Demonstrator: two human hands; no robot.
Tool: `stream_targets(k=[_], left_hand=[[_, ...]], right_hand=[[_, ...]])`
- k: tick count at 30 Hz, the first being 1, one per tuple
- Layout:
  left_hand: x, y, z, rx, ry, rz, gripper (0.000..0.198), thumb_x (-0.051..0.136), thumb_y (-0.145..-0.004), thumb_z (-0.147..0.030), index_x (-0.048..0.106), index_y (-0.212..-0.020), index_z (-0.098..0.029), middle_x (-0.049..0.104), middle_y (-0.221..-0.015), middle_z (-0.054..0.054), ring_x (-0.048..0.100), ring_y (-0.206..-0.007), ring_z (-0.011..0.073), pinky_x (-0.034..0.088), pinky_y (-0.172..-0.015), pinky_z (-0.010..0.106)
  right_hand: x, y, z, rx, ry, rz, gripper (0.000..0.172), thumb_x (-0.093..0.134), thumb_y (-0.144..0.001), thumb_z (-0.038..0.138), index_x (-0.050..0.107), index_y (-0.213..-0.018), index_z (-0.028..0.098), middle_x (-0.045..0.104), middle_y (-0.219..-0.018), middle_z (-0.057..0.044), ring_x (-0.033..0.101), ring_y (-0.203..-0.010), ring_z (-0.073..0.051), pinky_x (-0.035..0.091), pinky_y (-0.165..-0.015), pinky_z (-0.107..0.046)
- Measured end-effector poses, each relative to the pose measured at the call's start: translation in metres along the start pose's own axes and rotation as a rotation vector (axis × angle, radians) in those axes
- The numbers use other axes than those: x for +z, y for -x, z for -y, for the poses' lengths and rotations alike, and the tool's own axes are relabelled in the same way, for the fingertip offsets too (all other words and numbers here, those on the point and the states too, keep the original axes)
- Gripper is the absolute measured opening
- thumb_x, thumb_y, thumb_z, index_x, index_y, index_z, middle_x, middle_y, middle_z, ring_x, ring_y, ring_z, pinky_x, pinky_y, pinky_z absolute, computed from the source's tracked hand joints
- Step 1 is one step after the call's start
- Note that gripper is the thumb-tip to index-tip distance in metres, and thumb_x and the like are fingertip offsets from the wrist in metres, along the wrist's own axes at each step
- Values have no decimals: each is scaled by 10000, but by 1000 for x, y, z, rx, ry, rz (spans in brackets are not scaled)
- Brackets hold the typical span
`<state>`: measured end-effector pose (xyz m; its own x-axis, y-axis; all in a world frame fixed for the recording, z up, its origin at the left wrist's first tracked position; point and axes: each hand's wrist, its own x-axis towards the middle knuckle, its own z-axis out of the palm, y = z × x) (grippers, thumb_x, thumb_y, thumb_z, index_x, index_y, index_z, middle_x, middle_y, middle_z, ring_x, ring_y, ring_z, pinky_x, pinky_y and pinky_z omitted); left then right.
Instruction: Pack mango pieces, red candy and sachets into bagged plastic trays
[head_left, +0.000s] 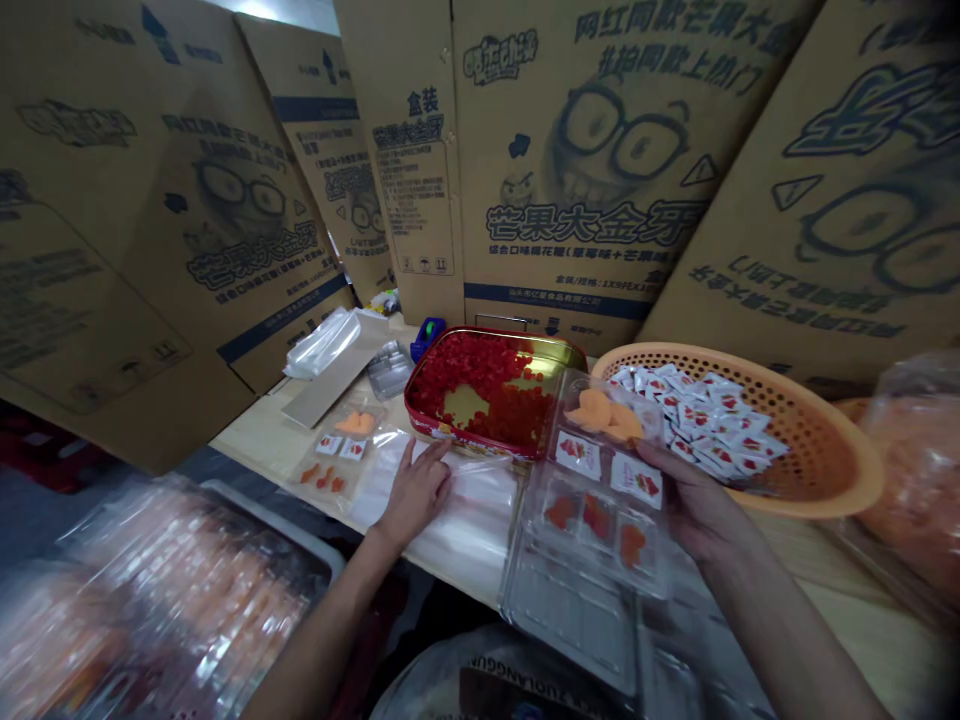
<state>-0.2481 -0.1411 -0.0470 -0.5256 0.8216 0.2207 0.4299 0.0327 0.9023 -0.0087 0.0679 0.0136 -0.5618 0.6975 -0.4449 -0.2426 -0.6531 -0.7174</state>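
My right hand grips the right edge of a clear plastic tray. Orange candy pieces lie in its upper part, two small white sachets in the middle, and three red gummies in the lower compartments. My left hand, fingers extended, rests on a stack of clear plastic bags and holds nothing. Just behind it stands a red tin with many small red gummies inside. More clear trays lie below the held one.
A filled bagged tray lies left of the bags. An orange basket of sachets stands right, beside a blurred bag of orange pieces. A blue tape dispenser sits behind. A crate holds packed trays. Cardboard boxes wall the back.
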Motion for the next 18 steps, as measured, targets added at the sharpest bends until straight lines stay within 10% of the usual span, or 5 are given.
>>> stream_targets(k=[7,18], left_hand=[[-7,-19,-37,-10,46,-104,108,649,-695,-241,557,-745,-218,608,-807,11,552,-808,166,379,-858,298],[24,-18,-41,-166,388,-154,330,672,-699,-291,592,-1005,-193,584,-663,-24,522,-651,119,393,-658,228]], right_hand=[[-1,10,5,-46,-51,-6,154,600,-685,73,676,-739,197,718,-688,-12,672,-591,-171,571,-578,-274],[15,5,15,-132,-171,-110,172,545,-743,106,669,-805,209,724,-727,-2,679,-651,-164,578,-620,-282]])
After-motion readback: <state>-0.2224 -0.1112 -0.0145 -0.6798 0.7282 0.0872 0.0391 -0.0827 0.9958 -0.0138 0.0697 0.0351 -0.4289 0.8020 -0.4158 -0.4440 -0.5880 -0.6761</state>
